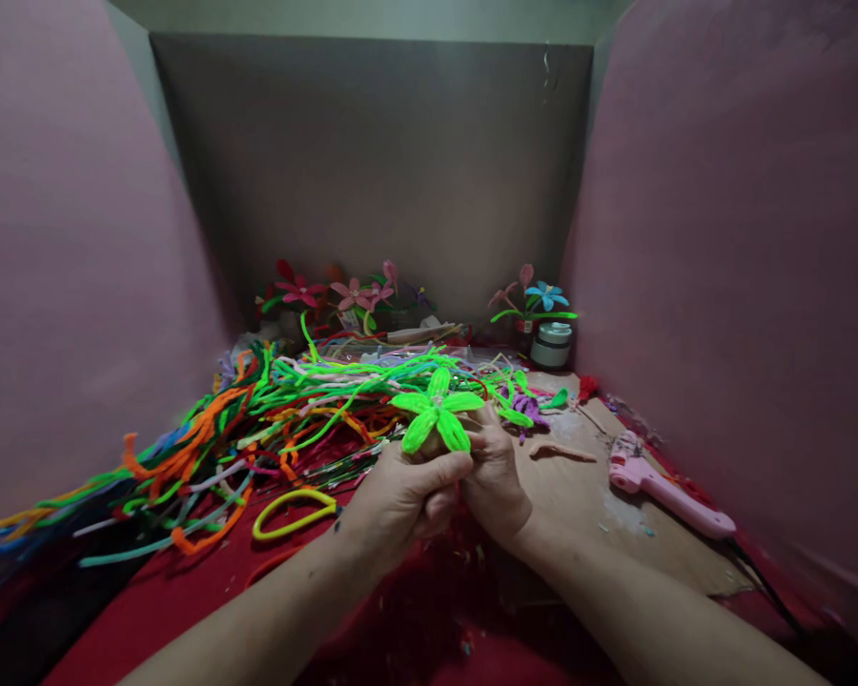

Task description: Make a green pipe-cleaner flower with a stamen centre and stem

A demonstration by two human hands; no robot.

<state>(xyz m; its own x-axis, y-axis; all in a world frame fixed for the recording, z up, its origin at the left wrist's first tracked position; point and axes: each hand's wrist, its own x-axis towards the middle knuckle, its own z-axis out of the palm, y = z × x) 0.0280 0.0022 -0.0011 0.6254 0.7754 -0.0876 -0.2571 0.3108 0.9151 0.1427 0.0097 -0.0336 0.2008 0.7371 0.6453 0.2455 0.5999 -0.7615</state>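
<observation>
A bright green pipe-cleaner flower (438, 412) with several looped petals faces me, held up over the near middle of the table. My left hand (411, 491) is closed just under it, thumb pressed across at the lower petals. Close against it, my right hand (497, 472) is also closed, its fingers behind the right-hand petals. Whatever part of the flower lies inside the fingers is hidden. To the left, near my left hand, are yellow-handled scissors (295, 514) whose blades I cannot see.
Loose coloured pipe cleaners (214, 419) pile up on the left. A pink glue gun (668, 486) lies right, on a cardboard sheet (572, 505) over red cloth. Finished flowers (361, 293) stand at the back, with a small lidded jar (551, 345) at the back right. Pinkish walls rise either side.
</observation>
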